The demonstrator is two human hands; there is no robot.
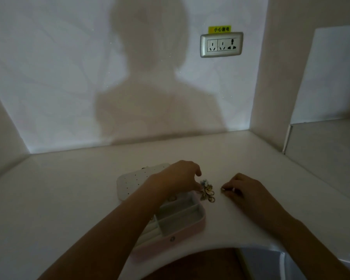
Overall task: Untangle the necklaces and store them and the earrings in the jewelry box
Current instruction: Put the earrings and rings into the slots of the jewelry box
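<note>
Your left hand (pixel 177 177) pinches the tangled cluster (pixel 207 191) at its fingertips, right hand (pixel 243 191) pinches a small piece (pixel 223 189) just beside, jewelry box (pixel 198 223) under the left wrist; hard pulling could tighten knots or snap a chain.

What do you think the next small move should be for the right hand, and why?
Probably lift the small shiny piece pinched by the right hand and carry it left to the open jewelry box. It lies apart from the jewelry cluster, which the left hand holds beside the box, so it seems free to store.
</note>
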